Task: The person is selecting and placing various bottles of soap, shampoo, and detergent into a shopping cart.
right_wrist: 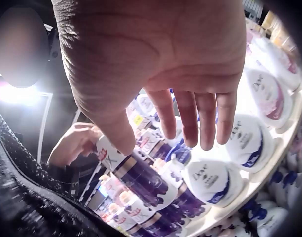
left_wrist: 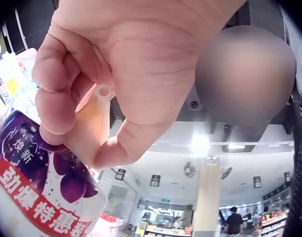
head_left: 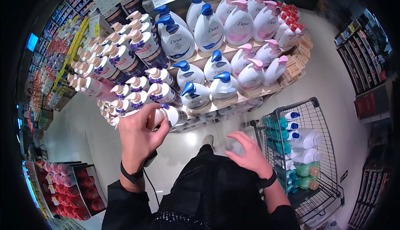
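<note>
My left hand [head_left: 139,134] pinches the peach pump head [left_wrist: 94,131] of a white and purple pump bottle [head_left: 171,115] between thumb and fingers. In the left wrist view its label [left_wrist: 42,197] shows purple fruit and a red band; the right wrist view shows its dark purple lower half [right_wrist: 143,183]. The bottle hangs tilted at the front of the display, beside rows of similar purple pump bottles [head_left: 139,99]. Apart from it, my right hand [head_left: 250,155] holds nothing, its fingers extended, between the display and a shopping cart [head_left: 323,117].
White Dove bottles with blue pumps [head_left: 196,96] and pink pumps [head_left: 251,74] line the tiered display shelf [head_left: 266,93]. Several teal, white and green bottles [head_left: 307,169] lie in the cart at right. A rack with red bottles [head_left: 73,192] stands at lower left.
</note>
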The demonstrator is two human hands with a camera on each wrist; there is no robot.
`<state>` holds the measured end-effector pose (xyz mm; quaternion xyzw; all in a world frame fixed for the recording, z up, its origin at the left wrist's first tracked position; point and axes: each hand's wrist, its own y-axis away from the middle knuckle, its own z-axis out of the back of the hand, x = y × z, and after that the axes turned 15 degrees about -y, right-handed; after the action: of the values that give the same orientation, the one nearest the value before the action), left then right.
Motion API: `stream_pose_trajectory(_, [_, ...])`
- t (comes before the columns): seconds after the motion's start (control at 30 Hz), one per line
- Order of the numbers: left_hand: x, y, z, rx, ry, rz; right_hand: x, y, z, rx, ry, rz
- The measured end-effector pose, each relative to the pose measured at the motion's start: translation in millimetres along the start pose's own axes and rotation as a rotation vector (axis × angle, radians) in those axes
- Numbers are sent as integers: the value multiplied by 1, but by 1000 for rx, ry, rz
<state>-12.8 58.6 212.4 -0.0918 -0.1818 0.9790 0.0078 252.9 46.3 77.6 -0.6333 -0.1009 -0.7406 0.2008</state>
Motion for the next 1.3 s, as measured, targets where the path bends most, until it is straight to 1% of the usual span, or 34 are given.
stream_pose_trajectory(0.03, [-10, -1, 10, 31, 50, -63, 7, -9, -7, 1, -14, 73])
stream_pose_trajectory(0.07, [-18, -2, 18, 52, 81, -110, 10, -17, -16, 2, -11, 79])
stream_pose_trajectory(0.1, [-27, -4, 25, 45, 81, -110, 12, -24, -23, -14, -34, 139])
stream_pose_trajectory(0.13, [-37, -6, 30, 105, 145, -141, 12, -27, -27, -29, -58, 199])
stream_pose_trajectory(0.17, [-46, -8, 33, 165, 209, -173, 10, -26, -27, -27, -55, 205])
stream_pose_trajectory(0.23, [-64, -13, 32, 186, 291, -260, 5, -21, -22, -47, -258, 136])
stream_pose_trajectory(0.27, [-74, -16, 28, 182, 347, -293, 2, -14, -11, -65, -228, 107])
stream_pose_trajectory(0.3, [-85, -20, 23, 179, 404, -325, -4, -8, -3, -129, -204, 165])
stream_pose_trajectory(0.37, [-112, -33, 12, 223, 416, -408, -5, 9, 21, -179, -147, 161])
stream_pose_trajectory(0.4, [-128, -39, -1, 187, 492, -413, -5, 18, 31, -226, -129, 158])
stream_pose_trajectory(0.43, [-143, -44, -11, 154, 570, -417, -2, 27, 42, -261, -139, 123])
stream_pose_trajectory(0.47, [-158, -51, -19, 198, 590, -445, 0, 37, 54, -303, -139, 95])
stream_pose_trajectory(0.5, [-173, -56, -23, 203, 619, -498, 3, 51, 60, -359, -284, -31])
stream_pose_trajectory(0.57, [-205, -65, -27, 326, 722, -441, 4, 72, 70, -507, -657, -6])
stream_pose_trajectory(0.6, [-216, -68, -44, 220, 733, -552, 2, 85, 79, -497, -625, 7])
stream_pose_trajectory(0.63, [-231, -66, -57, 257, 774, -560, 2, 97, 89, -514, -601, 23])
stream_pose_trajectory(0.7, [-257, -57, -87, 419, 835, -608, 14, 111, 101, -657, -715, 48])
stream_pose_trajectory(0.73, [-268, -53, -102, 600, 916, -631, 19, 118, 107, -701, -661, 46])
stream_pose_trajectory(0.77, [-277, -45, -116, 801, 983, -647, 26, 124, 109, -746, -675, 69])
stream_pose_trajectory(0.83, [-293, -29, -141, 1240, 1220, -546, 31, 138, 119, -810, -647, 40])
stream_pose_trajectory(0.87, [-303, -20, -143, 1244, 1352, -516, 37, 147, 124, -853, -642, 48])
stream_pose_trajectory(0.9, [-314, -12, -144, 1345, 1505, -428, 44, 154, 127, -863, -657, 15])
stream_pose_trajectory(0.97, [-324, -10, -134, 1425, 1603, -363, 57, 158, 126, -898, -665, -15])
stream_pose_trajectory(1.03, [-324, -12, -130, 1459, 1610, -361, 63, 157, 122, -911, -635, -3])
stream_pose_trajectory(1.1, [-324, -16, -119, 1497, 1597, -367, 60, 167, 122, -830, -766, -4])
stream_pose_trajectory(1.17, [-326, -17, -110, 1506, 1609, -365, 60, 176, 122, -714, -806, -33])
stream_pose_trajectory(1.2, [-326, -19, -104, 1500, 1598, -363, 63, 178, 120, -713, -813, -36])
stream_pose_trajectory(1.3, [-320, -22, -99, 1458, 1584, -362, 65, 172, 114, -620, -826, -11])
